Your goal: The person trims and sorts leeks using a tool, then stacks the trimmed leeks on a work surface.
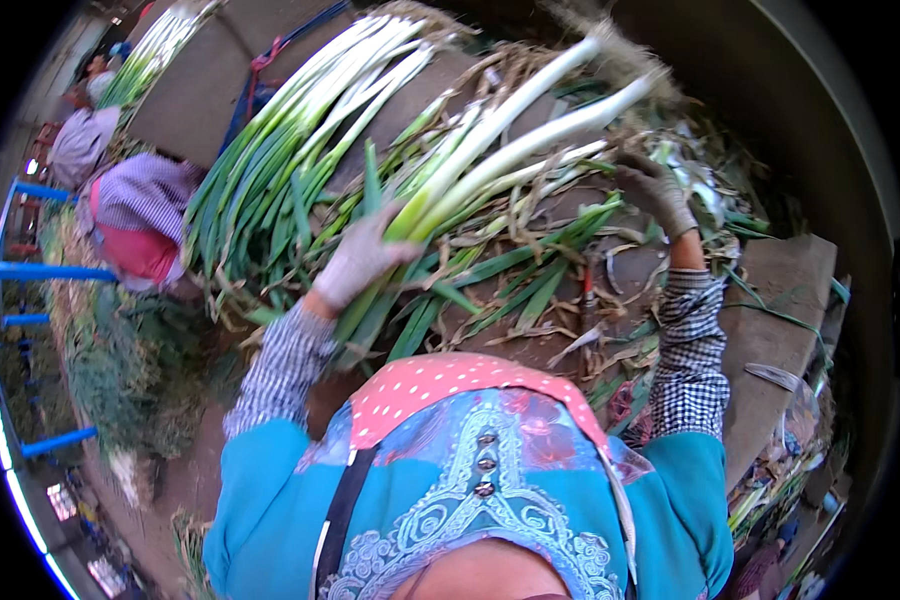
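Observation:
Two long spring onions, with white stalks and shaggy roots, slant up to the right in front of me. My left hand, in a pale glove, is wrapped round them where the white turns green. Their green leaves hang below that hand. My right hand, in a glove with darkened fingers, is to the right, below the root ends. Its fingers are loosely bent, and I make out nothing held in them. Under both hands lie peeled leaves and dry skins.
A bundle of spring onions lies at the upper left, roots away from me. Stripped waste is heaped at the right beside a brown board. Another person bends at the left, near blue rails and a green heap.

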`<state>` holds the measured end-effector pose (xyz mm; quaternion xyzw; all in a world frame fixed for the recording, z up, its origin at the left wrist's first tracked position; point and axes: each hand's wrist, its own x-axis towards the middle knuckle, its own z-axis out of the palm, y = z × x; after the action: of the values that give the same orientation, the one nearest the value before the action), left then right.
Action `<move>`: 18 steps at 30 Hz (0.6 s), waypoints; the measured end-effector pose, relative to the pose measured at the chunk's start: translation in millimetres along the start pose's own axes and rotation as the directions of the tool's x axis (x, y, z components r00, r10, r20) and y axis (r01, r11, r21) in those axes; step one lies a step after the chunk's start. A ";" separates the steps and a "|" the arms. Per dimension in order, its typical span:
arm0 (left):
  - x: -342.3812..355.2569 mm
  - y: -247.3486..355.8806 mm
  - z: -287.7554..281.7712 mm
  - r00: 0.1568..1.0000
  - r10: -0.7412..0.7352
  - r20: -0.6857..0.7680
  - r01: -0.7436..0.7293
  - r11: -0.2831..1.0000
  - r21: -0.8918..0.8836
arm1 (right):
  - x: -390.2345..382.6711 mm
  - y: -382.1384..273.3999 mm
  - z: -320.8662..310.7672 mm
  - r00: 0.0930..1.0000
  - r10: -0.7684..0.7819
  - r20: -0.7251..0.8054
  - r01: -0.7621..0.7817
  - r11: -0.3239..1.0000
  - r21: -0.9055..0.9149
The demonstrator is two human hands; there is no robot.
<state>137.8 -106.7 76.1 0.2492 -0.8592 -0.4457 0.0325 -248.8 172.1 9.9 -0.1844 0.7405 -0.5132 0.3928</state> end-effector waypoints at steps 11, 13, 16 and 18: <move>166.7 53.0 -101.7 0.966 0.151 -0.210 -0.246 0.793 -0.558 | -77.9 6.7 246.9 0.681 -0.655 0.327 0.719 0.515 -0.466; 178.4 56.5 -142.5 0.921 0.250 -0.299 -0.385 0.697 -0.604 | -103.3 50.2 198.8 0.743 -0.246 0.623 0.669 0.316 -0.673; 175.2 70.3 -197.6 0.908 0.202 -0.366 -0.392 0.714 -0.580 | -103.0 52.5 136.4 0.835 0.296 0.463 0.433 0.165 -0.886; 166.2 84.2 -211.9 0.856 0.239 -0.458 -0.478 0.703 -0.526 | -84.4 -17.8 137.9 0.910 -0.053 0.412 0.408 0.298 -0.863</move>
<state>17.8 -301.3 241.6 0.1251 -0.6739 -0.6354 0.3556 -92.2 137.2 36.5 -0.5585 0.7927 -0.0094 0.2443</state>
